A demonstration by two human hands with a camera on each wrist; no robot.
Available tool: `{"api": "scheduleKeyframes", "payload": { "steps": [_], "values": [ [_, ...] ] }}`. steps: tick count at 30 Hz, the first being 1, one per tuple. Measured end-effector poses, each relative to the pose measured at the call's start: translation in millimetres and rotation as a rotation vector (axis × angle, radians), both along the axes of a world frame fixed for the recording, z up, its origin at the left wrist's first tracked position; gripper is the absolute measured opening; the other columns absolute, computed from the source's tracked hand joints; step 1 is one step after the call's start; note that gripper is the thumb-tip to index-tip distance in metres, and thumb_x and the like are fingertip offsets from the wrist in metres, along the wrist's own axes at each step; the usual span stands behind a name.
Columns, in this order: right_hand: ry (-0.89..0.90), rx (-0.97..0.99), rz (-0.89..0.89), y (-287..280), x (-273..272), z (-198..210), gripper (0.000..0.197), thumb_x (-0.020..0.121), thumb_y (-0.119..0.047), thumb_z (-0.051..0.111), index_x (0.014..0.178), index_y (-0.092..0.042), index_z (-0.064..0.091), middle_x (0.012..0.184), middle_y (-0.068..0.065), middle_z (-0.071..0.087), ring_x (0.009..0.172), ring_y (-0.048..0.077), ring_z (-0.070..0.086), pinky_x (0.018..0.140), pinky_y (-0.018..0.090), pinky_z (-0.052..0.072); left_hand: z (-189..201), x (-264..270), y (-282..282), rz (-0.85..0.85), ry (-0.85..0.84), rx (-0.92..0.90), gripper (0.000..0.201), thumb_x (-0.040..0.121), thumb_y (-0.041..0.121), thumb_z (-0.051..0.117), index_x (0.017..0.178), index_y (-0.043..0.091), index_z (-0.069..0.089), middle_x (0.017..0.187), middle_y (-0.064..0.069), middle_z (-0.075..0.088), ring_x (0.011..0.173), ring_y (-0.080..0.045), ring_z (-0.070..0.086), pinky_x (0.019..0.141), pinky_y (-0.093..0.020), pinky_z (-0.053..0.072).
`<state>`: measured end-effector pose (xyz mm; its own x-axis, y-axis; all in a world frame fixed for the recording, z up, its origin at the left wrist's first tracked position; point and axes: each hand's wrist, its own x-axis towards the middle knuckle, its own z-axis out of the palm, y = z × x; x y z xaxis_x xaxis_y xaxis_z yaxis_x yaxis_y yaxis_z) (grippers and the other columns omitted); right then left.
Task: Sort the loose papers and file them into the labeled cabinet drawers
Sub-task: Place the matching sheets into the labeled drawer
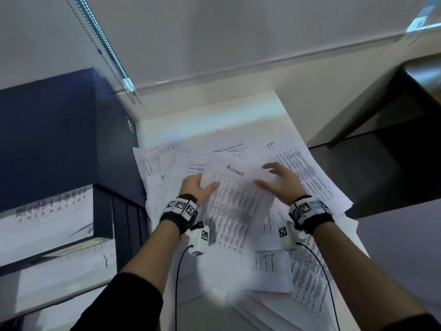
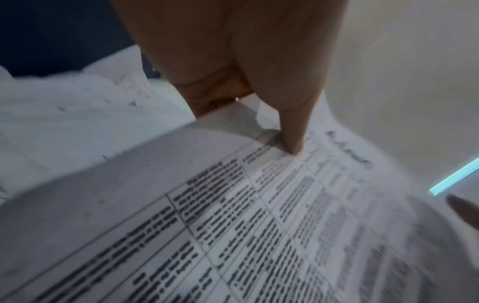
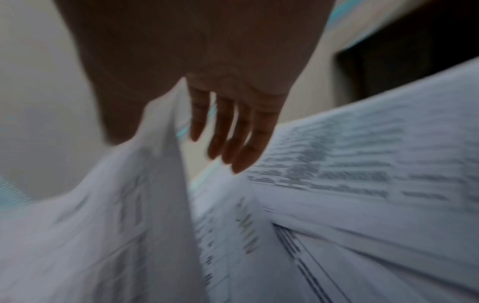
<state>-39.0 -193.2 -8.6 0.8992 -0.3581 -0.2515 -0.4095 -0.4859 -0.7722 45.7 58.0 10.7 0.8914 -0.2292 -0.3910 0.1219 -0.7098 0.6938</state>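
Head view: left hand (image 1: 198,188) has a printed white table sheet with a handwritten heading (image 1: 236,206) lifted off the loose pile of white printed papers (image 1: 310,173).

Thumb on top, fingers curled under the sheet's left edge, so that's a proper grip; the left wrist view shows the thumb (image 2: 293,131) pressing just beside the heading. Right hand (image 1: 279,182), at 3 o'clock of the sheet, has its fingers spread and straight, gripping nothing, though I can't tell if it's brushing the page. Heading looks like "Admin", but it's blurry. The dark blue filing cabinet (image 1: 47,139) sits at 9 o'clock with an open drawer holding white printed pages (image 1: 47,211). I'd steady the floppy right edge with the free hand, read the heading properly, then match it to the drawer label so nothing snags or gets misfiled.
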Motion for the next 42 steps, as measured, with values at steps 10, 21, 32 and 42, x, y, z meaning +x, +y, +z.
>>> {"api": "scheduleKeyframes", "payload": {
  "steps": [10, 21, 32, 42],
  "values": [
    [0.435, 0.027, -0.246, 22, 6, -58, 0.083, 0.06, -0.031, 0.092, 0.129, -0.014, 0.049, 0.125, 0.011, 0.062, 0.111, 0.033, 0.062, 0.093, 0.046, 0.053, -21, -23, 79, 0.204, 0.137, 0.187, 0.041, 0.102, 0.024, 0.047, 0.134, -0.002, 0.05, 0.133, -0.017, 0.056, 0.126, -0.033, 0.051, 0.102, -0.034, 0.04],
    [-0.046, -0.155, -0.168, 24, 9, 16, 0.02, 0.092, -0.012, 0.061, 0.109, -0.011, 0.073, 0.104, 0.004, 0.073, 0.086, 0.016, 0.064, 0.076, 0.02, 0.046, -9, -30, 95, 0.069, -0.014, 0.054, 0.034, 0.086, 0.03, 0.072, 0.106, 0.003, 0.065, 0.107, -0.008, 0.065, 0.1, -0.027, 0.062, 0.089, -0.032, 0.049],
    [-0.117, -0.415, 0.568, 54, 25, 156, 0.023, 0.092, -0.016, 0.055, 0.099, -0.028, 0.074, 0.094, -0.004, 0.074, 0.064, 0.022, 0.065, 0.063, 0.024, 0.046, 61, -28, 59, -0.186, -0.297, -0.006, 0.044, 0.071, 0.053, 0.078, 0.099, 0.019, 0.075, 0.141, -0.002, 0.052, 0.128, -0.021, 0.046, 0.109, -0.046, 0.038],
    [-0.122, 0.459, 0.253, 45, -14, 105, 0.056, 0.072, -0.03, 0.086, 0.121, -0.022, 0.06, 0.1, -0.01, 0.074, 0.102, 0.019, 0.069, 0.097, 0.041, 0.051, 94, -30, 75, 0.194, -0.342, -0.412, 0.036, 0.081, 0.038, 0.075, 0.07, 0.005, 0.063, 0.081, -0.013, 0.059, 0.046, 0.002, 0.048, 0.054, -0.022, 0.049]
  ]
}}
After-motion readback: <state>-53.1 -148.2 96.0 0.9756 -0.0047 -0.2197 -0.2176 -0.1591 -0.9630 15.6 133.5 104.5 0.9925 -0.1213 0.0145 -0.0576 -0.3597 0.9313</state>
